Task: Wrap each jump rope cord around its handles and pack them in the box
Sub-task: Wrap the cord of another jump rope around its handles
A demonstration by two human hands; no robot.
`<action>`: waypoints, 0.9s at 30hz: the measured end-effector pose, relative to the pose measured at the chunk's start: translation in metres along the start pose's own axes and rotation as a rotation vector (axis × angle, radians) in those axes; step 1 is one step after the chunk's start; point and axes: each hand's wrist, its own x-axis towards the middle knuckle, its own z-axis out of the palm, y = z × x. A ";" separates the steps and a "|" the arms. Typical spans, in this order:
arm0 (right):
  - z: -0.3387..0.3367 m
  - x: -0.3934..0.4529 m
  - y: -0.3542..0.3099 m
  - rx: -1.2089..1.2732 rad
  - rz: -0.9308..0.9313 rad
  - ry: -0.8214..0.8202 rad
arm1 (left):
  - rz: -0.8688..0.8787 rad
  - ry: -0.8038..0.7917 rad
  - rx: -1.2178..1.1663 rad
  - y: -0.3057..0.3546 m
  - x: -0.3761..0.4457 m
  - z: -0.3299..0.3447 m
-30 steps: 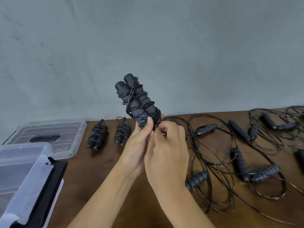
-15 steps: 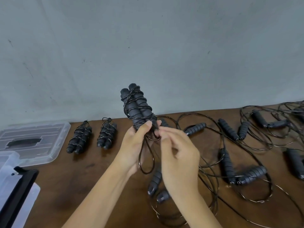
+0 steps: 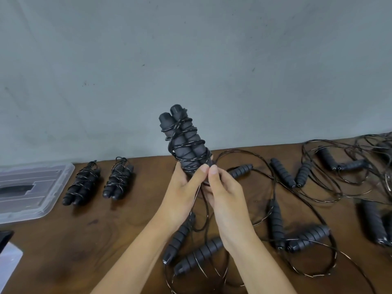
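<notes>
Gripping wrapped handles (image 3: 184,143), both hands (image 3: 180,194) pinch cord (image 3: 202,209).

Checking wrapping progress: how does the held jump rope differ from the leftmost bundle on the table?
The held jump rope stands upright in the left hand, a loose cord loop hanging; the leftmost bundle lies on the table, fully wound. Both have paired black handles.

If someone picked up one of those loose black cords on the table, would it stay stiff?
Probably not: the loose cord lies in sagging loops, so it would likely droop. It looks thin, so probably light, and apt to snag its neighbours.
</notes>
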 end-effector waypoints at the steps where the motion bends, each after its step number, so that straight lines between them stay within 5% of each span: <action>1: -0.005 0.002 0.001 0.055 0.021 0.000 | 0.022 -0.004 0.053 -0.003 0.000 0.002; 11: -0.051 0.025 0.010 0.216 0.036 0.055 | 0.123 -0.073 0.126 -0.005 -0.003 0.046; 17: -0.069 0.032 0.002 0.055 -0.063 0.160 | 0.103 0.238 0.056 -0.007 0.002 0.078; 22: -0.080 0.034 0.003 -0.087 -0.168 0.185 | 0.143 0.370 0.397 0.004 0.002 0.086; 27: -0.091 0.036 0.004 -0.266 -0.233 0.129 | 0.139 0.327 0.704 0.016 0.008 0.077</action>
